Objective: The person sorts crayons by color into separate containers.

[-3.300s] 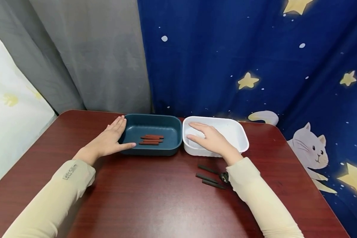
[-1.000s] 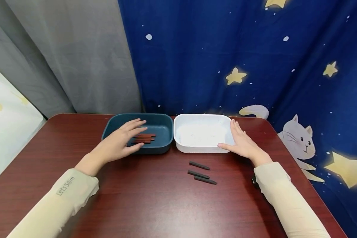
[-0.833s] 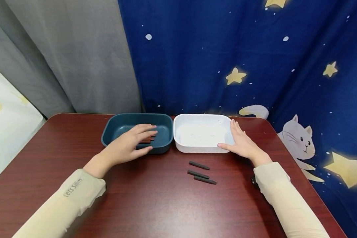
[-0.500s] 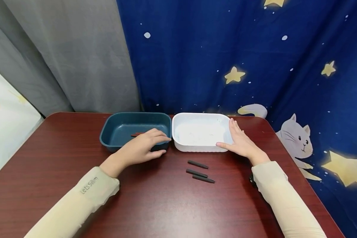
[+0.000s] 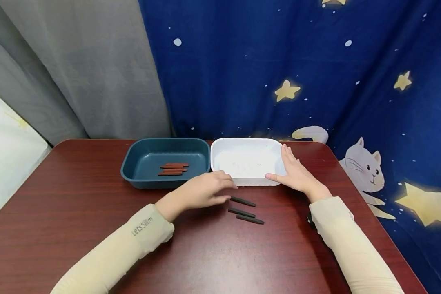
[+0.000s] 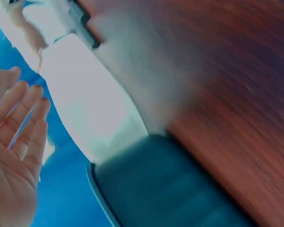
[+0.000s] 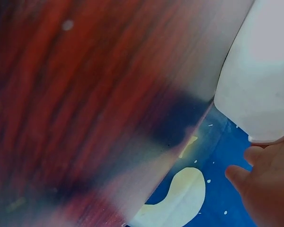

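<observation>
In the head view my left hand (image 5: 207, 190) hovers before the white box, its fingertips beside the left end of the farthest dark pointed stick (image 5: 243, 201). Its fingers are loosely bent with nothing between them; the left wrist view shows the palm bare. Two more dark sticks (image 5: 250, 219) lie just nearer on the table. My right hand (image 5: 297, 175) rests at the right end of the white box (image 5: 250, 182), thumb along the front rim and fingers extended along the side. Several reddish-brown pointed sticks (image 5: 173, 168) lie inside the teal box (image 5: 147, 184).
Both boxes stand side by side near the back edge of the reddish-brown table (image 5: 206, 253). Behind it hang a grey curtain (image 5: 110, 69) and a blue curtain with stars (image 5: 235, 69). A dark wrist device (image 5: 310, 221) shows at the right cuff.
My left hand has moved right, from over the teal box to the farthest dark stick. Earlier, my right hand went from over the white box to its right end, where it stays.
</observation>
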### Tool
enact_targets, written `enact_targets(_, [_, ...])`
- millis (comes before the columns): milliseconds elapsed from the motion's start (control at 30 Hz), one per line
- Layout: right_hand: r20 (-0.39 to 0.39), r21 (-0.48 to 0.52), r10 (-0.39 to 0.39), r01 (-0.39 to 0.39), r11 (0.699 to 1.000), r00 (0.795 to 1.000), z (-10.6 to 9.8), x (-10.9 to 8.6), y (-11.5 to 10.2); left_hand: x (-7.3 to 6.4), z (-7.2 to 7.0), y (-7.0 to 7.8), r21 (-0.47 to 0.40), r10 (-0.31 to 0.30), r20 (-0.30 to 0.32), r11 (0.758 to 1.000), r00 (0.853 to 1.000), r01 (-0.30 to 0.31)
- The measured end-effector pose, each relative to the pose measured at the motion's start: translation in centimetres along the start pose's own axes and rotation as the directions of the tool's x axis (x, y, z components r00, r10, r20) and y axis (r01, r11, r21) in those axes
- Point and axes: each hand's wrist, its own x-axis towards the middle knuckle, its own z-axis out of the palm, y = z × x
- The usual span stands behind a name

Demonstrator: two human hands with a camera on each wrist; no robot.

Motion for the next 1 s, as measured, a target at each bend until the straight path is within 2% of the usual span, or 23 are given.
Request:
enact_targets(133, [-0.004,0.0,-0.002,0.002,1.0,1.0,-0.1,0.0,0.0,1.4,1.0,0.3,0.031,0.027,0.049,0.999,0.998,-0.028])
enact_targets(300, [-0.011,-0.007,-0.009,0.009,1.0,1.0,-0.2,-0.1,-0.1,2.7,1.9,0.7,0.046,0.01,0.128,0.999,0.992,-0.016])
enact_targets(400, [-0.012,-0.009,-0.006,0.006,1.0,1.0,-0.3,0.0,-0.2,3.4,2.2,1.1,0.06,0.004,0.137,0.998,0.991,-0.012])
enact_targets(533, [-0.009,-0.003,-0.001,0.001,1.0,1.0,-0.4,0.0,-0.3,4.1,2.5,1.4,0.068,-0.023,0.142,0.998,0.99,0.013])
enact_targets(733, [-0.006,0.004,0.011,-0.011,1.0,1.0,-0.2,0.0,-0.4,4.7,3.0,1.3,0.057,-0.079,0.225,0.996,0.971,0.068])
enact_targets(1000, [-0.013,0.004,0.013,-0.013,1.0,1.0,0.1,-0.1,0.1,5.3,3.8,1.0,0.073,-0.022,0.294,0.997,0.956,0.001])
